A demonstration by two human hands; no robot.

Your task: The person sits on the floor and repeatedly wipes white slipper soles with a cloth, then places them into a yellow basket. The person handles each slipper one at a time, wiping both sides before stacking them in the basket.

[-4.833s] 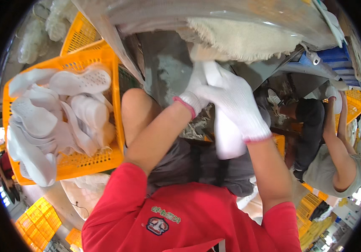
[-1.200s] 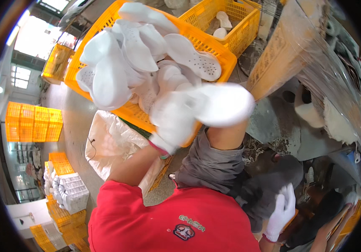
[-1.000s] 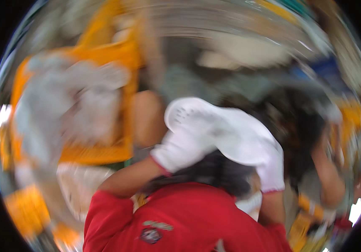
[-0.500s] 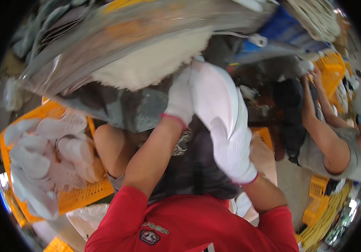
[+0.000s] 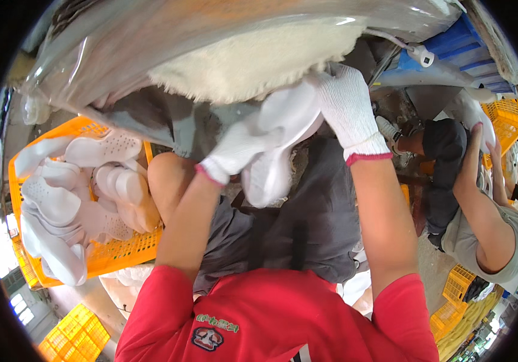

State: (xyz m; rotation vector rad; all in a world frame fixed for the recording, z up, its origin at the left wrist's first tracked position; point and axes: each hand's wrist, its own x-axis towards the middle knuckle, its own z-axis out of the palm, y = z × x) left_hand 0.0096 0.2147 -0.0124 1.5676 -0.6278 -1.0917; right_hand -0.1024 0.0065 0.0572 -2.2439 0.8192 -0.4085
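Between my two gloved hands is a white clog [image 5: 269,175], slightly blurred, tilted with one end toward a cream, frayed-edged buffing wheel [image 5: 259,63]. My left hand [image 5: 238,151], in a white knit glove with a pink cuff, is closed around its left side. At its upper right, my right hand [image 5: 348,107], gloved the same way, grips the far end, fingertips partly hidden. That end lies close to the wheel's lower edge; I cannot tell whether they touch.
A grey plastic-covered hood [image 5: 120,45] arches over the wheel. On my left stands an orange crate [image 5: 132,244] heaped with white perforated clogs [image 5: 57,199]. A co-worker [image 5: 482,223] sits at the right, hands on a white item, near another orange crate [image 5: 506,117].
The clog has been turned over and swung down to the left. My left hand has come down toward me, and my right hand has moved up to the far end.
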